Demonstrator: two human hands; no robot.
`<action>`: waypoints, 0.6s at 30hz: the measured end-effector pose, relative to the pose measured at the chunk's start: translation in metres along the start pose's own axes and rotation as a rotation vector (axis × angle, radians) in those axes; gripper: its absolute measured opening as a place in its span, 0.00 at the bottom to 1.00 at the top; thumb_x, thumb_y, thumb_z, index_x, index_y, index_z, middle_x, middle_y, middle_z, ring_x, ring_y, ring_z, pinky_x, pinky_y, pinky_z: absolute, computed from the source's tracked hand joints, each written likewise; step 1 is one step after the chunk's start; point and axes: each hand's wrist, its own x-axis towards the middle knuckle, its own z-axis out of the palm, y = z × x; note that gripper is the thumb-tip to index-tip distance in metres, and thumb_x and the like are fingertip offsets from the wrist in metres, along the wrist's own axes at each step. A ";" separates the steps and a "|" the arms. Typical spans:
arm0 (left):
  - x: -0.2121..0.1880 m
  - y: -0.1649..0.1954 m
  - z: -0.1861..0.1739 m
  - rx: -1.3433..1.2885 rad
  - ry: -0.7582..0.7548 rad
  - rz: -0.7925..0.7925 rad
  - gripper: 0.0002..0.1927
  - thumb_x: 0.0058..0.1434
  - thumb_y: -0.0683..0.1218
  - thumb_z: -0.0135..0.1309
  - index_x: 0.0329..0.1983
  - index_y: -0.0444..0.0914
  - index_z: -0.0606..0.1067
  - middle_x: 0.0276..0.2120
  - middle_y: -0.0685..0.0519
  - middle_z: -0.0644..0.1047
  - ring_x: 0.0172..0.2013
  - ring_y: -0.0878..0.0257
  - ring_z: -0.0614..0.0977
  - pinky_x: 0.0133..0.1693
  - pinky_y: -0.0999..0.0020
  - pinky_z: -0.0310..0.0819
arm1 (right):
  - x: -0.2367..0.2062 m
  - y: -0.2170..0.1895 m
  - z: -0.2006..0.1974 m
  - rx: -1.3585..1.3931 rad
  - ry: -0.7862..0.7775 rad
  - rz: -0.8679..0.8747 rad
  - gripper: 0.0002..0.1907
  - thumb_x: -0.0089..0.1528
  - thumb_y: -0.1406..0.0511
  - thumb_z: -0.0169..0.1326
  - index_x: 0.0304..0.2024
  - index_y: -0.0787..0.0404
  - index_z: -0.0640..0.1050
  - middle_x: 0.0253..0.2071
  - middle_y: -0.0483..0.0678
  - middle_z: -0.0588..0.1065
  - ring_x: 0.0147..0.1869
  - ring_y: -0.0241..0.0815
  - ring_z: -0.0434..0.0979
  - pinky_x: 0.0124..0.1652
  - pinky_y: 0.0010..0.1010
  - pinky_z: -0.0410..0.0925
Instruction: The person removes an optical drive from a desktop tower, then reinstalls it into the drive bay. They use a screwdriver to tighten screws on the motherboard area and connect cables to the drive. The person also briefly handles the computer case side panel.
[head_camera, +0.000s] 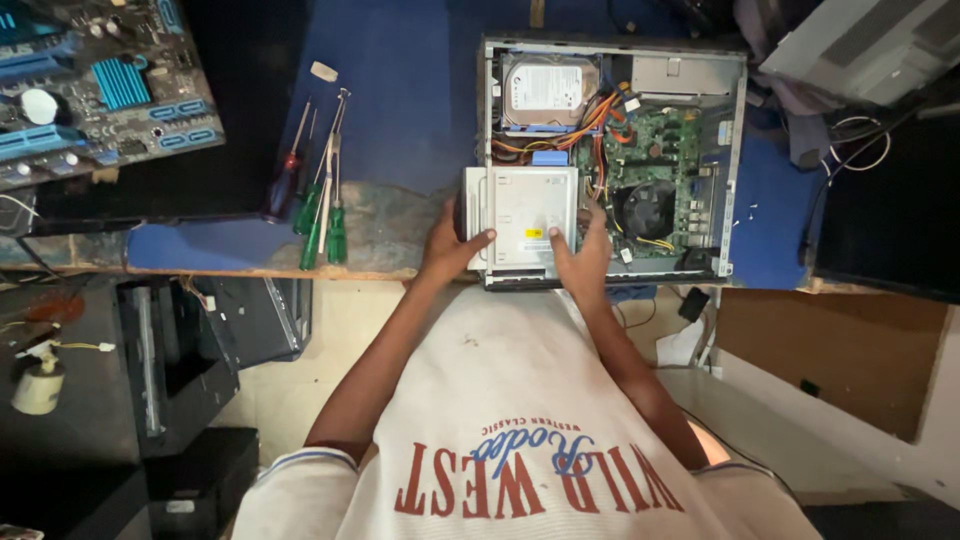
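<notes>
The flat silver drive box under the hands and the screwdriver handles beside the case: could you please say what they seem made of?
The flat silver drive box looks like bare sheet metal: dull grey sheen, folded edges. The green and red screwdriver handles look like glossy translucent plastic, with thin steel-looking shafts.
</notes>
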 end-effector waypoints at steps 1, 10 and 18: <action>0.002 0.002 -0.001 0.026 0.007 0.012 0.43 0.54 0.52 0.67 0.69 0.37 0.62 0.55 0.42 0.79 0.56 0.53 0.80 0.58 0.61 0.74 | 0.001 -0.001 0.000 -0.051 -0.006 -0.043 0.32 0.61 0.67 0.63 0.64 0.67 0.67 0.52 0.61 0.76 0.57 0.54 0.77 0.56 0.42 0.69; 0.010 -0.005 -0.003 0.037 0.035 0.037 0.41 0.57 0.54 0.66 0.70 0.36 0.63 0.56 0.41 0.78 0.57 0.54 0.79 0.59 0.60 0.72 | 0.006 0.021 0.002 0.116 -0.055 0.100 0.28 0.64 0.66 0.59 0.64 0.66 0.67 0.54 0.60 0.77 0.56 0.50 0.80 0.54 0.38 0.73; 0.005 -0.002 -0.003 0.020 0.056 0.011 0.38 0.58 0.52 0.65 0.69 0.35 0.66 0.57 0.41 0.78 0.58 0.53 0.79 0.60 0.61 0.70 | -0.003 0.024 -0.013 0.210 -0.147 0.098 0.26 0.64 0.67 0.58 0.63 0.67 0.68 0.54 0.60 0.78 0.55 0.48 0.80 0.54 0.36 0.73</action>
